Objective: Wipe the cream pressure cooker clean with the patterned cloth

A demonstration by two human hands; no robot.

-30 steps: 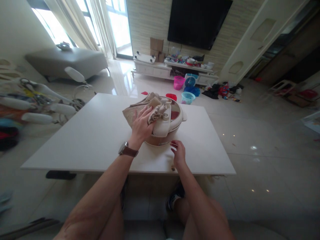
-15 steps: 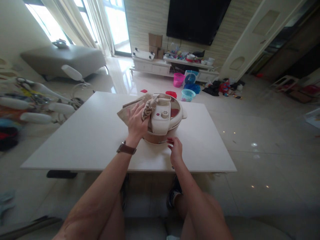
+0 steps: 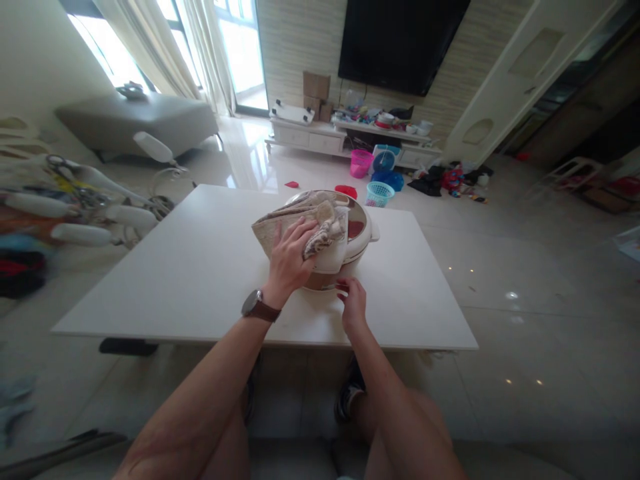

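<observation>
A white electric cooker (image 3: 373,233) with a glossy lid and a brownish lower body stands on the white table. My left hand (image 3: 287,263), with a watch on its wrist, presses a folded beige cloth (image 3: 270,230) onto the cooker's top. Part of the cloth bunches up by the fingers and covers the control panel, hiding its knob. Low at the cooker's front is my right hand (image 3: 354,303), its fingers lightly bent and apart, with the tips at or very near the body. Whether they touch it I cannot tell.
The white table (image 3: 175,287) extends to both sides of the cooker. Beyond it on the floor are a pink bin (image 3: 361,163), a light-blue basket (image 3: 380,194) and a red item (image 3: 346,191). White-padded equipment (image 3: 130,217) stands at the left.
My left hand has slid the cloth rightward across the cooker's top, over the knob and button that showed before. My right hand stays low by the cooker. The whole view has shifted slightly.
</observation>
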